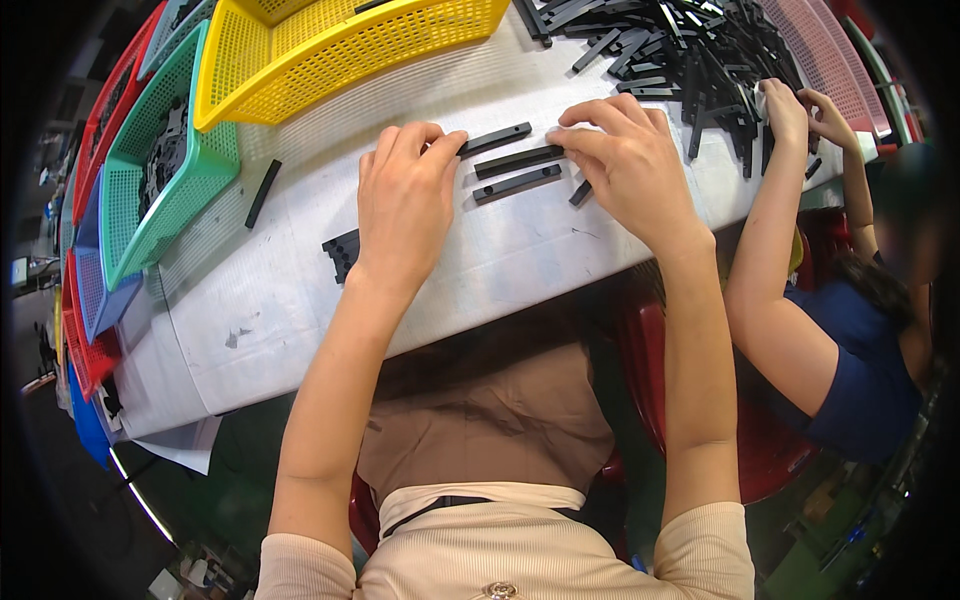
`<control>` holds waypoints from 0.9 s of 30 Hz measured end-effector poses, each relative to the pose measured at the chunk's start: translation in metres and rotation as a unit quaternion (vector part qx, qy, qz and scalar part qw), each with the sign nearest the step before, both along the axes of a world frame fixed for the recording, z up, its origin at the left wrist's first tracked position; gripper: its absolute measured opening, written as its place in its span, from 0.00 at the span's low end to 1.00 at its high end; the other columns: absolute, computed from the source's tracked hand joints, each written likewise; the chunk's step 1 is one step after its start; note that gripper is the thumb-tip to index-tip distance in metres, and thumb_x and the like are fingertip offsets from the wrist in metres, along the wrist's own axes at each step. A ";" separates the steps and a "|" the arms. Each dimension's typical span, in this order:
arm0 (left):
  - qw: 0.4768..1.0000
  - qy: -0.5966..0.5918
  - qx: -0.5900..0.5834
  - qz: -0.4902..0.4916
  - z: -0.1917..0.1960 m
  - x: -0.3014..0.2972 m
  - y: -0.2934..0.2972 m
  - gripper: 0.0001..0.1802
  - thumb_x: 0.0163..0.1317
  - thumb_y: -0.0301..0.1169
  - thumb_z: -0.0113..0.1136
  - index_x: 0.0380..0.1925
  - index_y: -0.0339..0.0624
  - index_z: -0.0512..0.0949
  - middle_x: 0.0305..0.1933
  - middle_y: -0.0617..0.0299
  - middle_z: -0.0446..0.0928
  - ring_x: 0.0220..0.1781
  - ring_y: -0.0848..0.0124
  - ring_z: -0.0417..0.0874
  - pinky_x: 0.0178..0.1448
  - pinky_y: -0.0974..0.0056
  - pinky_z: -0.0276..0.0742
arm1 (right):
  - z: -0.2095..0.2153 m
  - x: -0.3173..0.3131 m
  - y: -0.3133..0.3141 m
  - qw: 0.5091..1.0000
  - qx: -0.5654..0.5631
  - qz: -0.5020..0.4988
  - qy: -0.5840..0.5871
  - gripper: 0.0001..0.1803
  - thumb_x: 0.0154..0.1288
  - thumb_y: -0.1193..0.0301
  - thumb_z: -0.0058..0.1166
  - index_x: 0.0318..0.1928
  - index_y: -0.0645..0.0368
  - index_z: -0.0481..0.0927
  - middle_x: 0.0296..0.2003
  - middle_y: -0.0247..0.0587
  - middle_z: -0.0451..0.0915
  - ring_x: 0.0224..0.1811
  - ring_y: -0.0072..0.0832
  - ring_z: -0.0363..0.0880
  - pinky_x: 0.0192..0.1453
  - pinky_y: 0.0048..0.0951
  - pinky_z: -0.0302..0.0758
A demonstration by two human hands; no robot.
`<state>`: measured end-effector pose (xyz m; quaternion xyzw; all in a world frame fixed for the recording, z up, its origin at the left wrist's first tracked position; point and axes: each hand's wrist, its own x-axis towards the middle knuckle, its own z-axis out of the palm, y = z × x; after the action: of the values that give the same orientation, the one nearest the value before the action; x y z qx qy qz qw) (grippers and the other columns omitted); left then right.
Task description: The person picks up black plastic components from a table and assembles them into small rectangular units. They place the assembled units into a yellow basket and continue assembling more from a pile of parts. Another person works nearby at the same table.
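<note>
Three short black bars lie roughly parallel in front of me. My left hand (408, 190) pinches the left end of the farthest bar (497, 139) between thumb and fingertips. At the right end of the middle bar (518, 161), my right hand (628, 165) has its thumb and index finger closed on it. The nearest bar (517, 185), with small round holes near its ends, lies untouched. Under my right hand another black bar (580, 193) is partly hidden. Beside my left wrist sits a black notched piece (342, 254), partly covered by the forearm.
A yellow basket (330, 75) stands at the far left, near a green basket (165, 190) of black parts. One loose bar (263, 194) lies by them. A heap of black bars (690, 60) covers the far right, where a co-worker's hands (785, 112) are, beside a pink basket (840, 70).
</note>
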<state>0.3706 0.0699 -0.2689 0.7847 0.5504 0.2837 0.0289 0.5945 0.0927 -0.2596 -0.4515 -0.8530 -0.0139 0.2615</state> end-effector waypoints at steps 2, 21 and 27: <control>1.000 -0.010 -0.002 -0.019 -0.001 -0.001 0.006 0.12 0.57 0.22 0.60 0.42 0.40 0.82 0.40 0.59 0.78 0.43 0.62 0.77 0.47 0.61 0.72 | 0.000 -0.001 0.002 0.999 -0.014 -0.012 0.026 0.10 0.54 0.74 0.59 0.38 0.50 0.86 0.36 0.24 0.80 0.44 0.26 0.74 0.48 0.32 0.66; 0.990 -0.103 -0.060 -0.073 0.002 0.003 0.016 0.09 0.60 0.22 0.58 0.41 0.36 0.81 0.39 0.56 0.79 0.36 0.65 0.81 0.43 0.65 0.77 | -0.009 -0.010 0.026 0.998 -0.042 -0.008 0.037 0.05 0.55 0.71 0.61 0.34 0.50 0.85 0.33 0.27 0.79 0.42 0.29 0.75 0.49 0.34 0.66; 0.990 -0.115 -0.065 -0.048 -0.001 0.001 0.029 0.08 0.59 0.21 0.58 0.39 0.37 0.82 0.39 0.57 0.79 0.38 0.65 0.81 0.44 0.65 0.77 | -0.007 -0.013 0.036 0.997 -0.059 -0.013 0.049 0.04 0.57 0.71 0.58 0.32 0.52 0.85 0.32 0.29 0.81 0.42 0.31 0.76 0.49 0.36 0.66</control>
<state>0.3720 0.0990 -0.2695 0.7684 0.5228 0.3340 0.1569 0.5811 0.1290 -0.2664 -0.4779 -0.8323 0.0554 0.2754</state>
